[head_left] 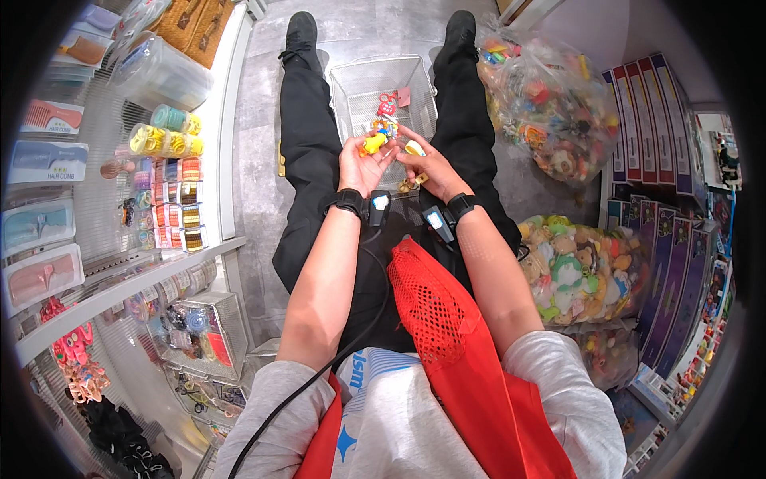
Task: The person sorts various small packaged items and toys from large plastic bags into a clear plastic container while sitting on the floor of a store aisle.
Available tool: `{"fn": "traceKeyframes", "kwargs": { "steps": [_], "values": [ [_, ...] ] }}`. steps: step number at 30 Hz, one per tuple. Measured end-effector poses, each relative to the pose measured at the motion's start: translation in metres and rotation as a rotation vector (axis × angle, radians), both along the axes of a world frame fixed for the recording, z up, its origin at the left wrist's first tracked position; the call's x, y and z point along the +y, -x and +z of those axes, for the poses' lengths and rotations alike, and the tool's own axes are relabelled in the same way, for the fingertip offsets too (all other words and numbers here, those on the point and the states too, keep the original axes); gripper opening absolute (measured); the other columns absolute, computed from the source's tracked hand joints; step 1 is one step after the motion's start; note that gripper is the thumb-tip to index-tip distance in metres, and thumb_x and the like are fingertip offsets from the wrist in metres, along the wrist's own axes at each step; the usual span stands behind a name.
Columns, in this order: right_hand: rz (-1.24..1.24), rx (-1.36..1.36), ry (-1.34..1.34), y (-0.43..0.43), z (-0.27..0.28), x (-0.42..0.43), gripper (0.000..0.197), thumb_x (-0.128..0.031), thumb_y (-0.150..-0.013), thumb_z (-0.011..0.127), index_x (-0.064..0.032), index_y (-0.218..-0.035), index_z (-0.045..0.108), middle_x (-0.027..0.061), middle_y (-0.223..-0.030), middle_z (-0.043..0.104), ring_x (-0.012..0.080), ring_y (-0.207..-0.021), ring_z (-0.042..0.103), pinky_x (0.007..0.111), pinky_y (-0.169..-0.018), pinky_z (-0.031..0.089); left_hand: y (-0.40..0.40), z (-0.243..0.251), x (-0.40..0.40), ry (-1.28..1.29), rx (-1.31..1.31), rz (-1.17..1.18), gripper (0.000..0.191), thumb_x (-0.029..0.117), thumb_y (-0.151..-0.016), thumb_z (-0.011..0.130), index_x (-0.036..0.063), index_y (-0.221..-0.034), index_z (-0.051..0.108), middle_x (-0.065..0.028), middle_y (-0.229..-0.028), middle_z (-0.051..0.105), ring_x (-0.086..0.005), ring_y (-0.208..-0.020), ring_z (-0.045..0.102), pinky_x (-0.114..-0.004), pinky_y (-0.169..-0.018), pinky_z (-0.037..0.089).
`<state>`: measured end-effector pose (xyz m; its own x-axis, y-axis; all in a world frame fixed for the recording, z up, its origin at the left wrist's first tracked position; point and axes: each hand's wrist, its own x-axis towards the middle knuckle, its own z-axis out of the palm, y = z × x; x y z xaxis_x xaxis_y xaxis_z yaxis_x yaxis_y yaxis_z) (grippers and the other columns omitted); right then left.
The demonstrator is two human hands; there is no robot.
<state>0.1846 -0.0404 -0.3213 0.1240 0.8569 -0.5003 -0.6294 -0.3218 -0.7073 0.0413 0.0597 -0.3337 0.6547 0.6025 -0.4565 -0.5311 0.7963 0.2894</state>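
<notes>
My left hand is turned palm up and holds a small yellow figure charm, with other colourful parts beyond it. My right hand is beside it, its fingers around a pale yellow strap loop; whether the strap joins the charm cannot be made out. Both hands are over the near part of a wire mesh basket between my legs. Inside the basket lie a red keychain and a pink card. Small brown items show below my right hand, partly hidden.
Clear plastic bags of mixed small toys and plush charms stand on the right, near boxed goods. Shelves on the left carry packaged combs and hair ties. A black cable runs along my left arm.
</notes>
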Motion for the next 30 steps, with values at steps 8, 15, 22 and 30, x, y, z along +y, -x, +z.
{"fn": "traceKeyframes", "kwargs": {
  "steps": [8,15,22,30],
  "values": [
    [-0.016,-0.031,-0.034,-0.001,-0.009,0.003,0.034,-0.004,-0.081,0.068,-0.0072,-0.114,0.058,-0.0010,-0.082,0.058,0.0072,-0.061,0.051,0.021,-0.054,0.040,-0.001,-0.006,0.000,-0.096,-0.007,-0.202,0.043,0.021,-0.086,0.047,-0.0016,-0.122,0.050,-0.0172,-0.113,0.059,-0.0293,-0.105,0.060,-0.045,-0.087,0.050],
    [-0.126,-0.121,-0.029,-0.003,-0.018,0.002,0.020,-0.004,-0.083,0.066,-0.0055,-0.102,0.061,-0.0021,-0.079,0.057,0.0058,-0.060,0.047,0.021,-0.054,0.038,-0.002,0.006,-0.003,-0.081,0.120,-0.167,0.043,0.013,-0.082,0.052,-0.0007,-0.123,0.046,-0.0171,-0.118,0.055,-0.0294,-0.113,0.054,-0.051,-0.095,0.047],
    [-0.262,-0.080,0.016,-0.004,-0.013,0.003,0.027,-0.001,-0.082,0.065,-0.0025,-0.108,0.062,0.0002,-0.080,0.061,0.0061,-0.063,0.051,0.020,-0.057,0.041,-0.001,-0.010,-0.001,-0.053,0.069,-0.095,0.040,0.000,-0.079,0.048,-0.0039,-0.119,0.045,-0.0200,-0.118,0.052,-0.0354,-0.114,0.052,-0.051,-0.101,0.045],
    [-0.185,-0.059,-0.023,-0.005,-0.018,0.002,0.038,-0.003,-0.081,0.068,0.0020,-0.117,0.058,0.0022,-0.086,0.063,0.0081,-0.070,0.057,0.022,-0.061,0.045,-0.001,-0.016,0.002,-0.044,0.024,0.109,0.036,-0.003,-0.078,0.046,-0.0047,-0.113,0.051,-0.0192,-0.113,0.052,-0.0377,-0.114,0.052,-0.049,-0.104,0.042]
  ]
}}
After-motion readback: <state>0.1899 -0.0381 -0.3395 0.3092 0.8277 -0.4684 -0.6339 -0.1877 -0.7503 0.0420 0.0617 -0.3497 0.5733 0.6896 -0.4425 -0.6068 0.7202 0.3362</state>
